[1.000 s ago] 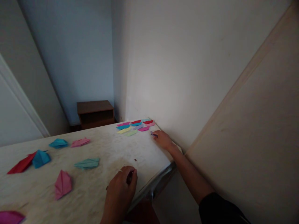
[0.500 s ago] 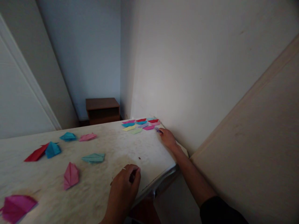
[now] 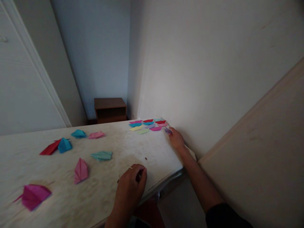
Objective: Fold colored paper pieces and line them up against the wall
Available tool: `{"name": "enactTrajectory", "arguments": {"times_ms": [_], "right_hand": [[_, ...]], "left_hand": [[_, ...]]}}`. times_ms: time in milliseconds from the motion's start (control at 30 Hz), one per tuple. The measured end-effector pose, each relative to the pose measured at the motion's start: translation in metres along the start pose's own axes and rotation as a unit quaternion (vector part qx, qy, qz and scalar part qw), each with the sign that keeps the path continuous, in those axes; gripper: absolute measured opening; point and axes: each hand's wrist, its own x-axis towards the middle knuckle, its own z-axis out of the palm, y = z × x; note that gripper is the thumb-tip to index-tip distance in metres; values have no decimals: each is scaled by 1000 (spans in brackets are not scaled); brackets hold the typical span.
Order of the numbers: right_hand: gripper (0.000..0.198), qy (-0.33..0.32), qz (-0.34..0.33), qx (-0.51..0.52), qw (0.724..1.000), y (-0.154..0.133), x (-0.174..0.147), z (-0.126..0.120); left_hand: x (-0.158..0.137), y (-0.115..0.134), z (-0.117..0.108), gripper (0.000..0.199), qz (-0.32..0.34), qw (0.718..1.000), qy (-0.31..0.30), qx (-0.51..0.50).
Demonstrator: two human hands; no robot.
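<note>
At the table's far right corner, my right hand (image 3: 176,138) pinches a small purple folded paper piece (image 3: 168,130) low over the top. Just left of it lie several flat folded papers in rows, among them a magenta one (image 3: 155,129), a pale green one (image 3: 142,131) and a yellow one (image 3: 136,128). My left hand (image 3: 132,183) rests near the front edge with its fingers curled and thumb against them; whether anything is inside is hidden. Nearest to it are a mint folded paper (image 3: 102,155) and a pink one (image 3: 81,171).
More folded papers lie on the left of the worn white table (image 3: 128,145): magenta (image 3: 35,195), red (image 3: 50,148), blue (image 3: 64,145), another blue (image 3: 79,134) and light pink (image 3: 96,135). A wall (image 3: 201,79) borders the right side. A brown cabinet (image 3: 110,107) stands beyond.
The view has shifted a little left, so the table things appear farther right. My right hand still holds the purple paper, which now shows more clearly. My left hand keeps its curled pose.
</note>
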Motion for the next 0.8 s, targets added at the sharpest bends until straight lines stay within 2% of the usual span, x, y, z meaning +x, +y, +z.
{"name": "enactTrajectory", "arguments": {"times_ms": [100, 167, 200, 267, 400, 500, 667, 800], "right_hand": [[43, 64, -10, 26, 998, -5, -5, -6], [37, 114, -46, 70, 990, -15, -12, -10], [33, 127, -72, 101, 984, -22, -18, -11], [28, 112, -123, 172, 971, -43, -32, -14], [31, -25, -170, 316, 933, -94, -70, -16], [31, -124, -180, 382, 898, -127, -95, -13], [26, -258, -214, 420, 843, -169, -121, 2], [23, -348, -272, 396, 805, -200, -131, 7]], "left_hand": [[-1, 1, 0, 26, -3, 1000, 4, 2], [-1, 4, -1, 25, -3, 1000, 7, 0], [-1, 5, -1, 25, -2, 1000, 10, -5], [-1, 7, -4, 24, -3, 999, 16, -28], [-2, 3, -19, 21, -25, 996, 56, -64], [-8, -11, -43, 19, -60, 989, 132, -28], [-31, -43, -95, 13, -95, 955, 268, 83], [-55, -57, -126, 16, -124, 906, 329, 235]]}}
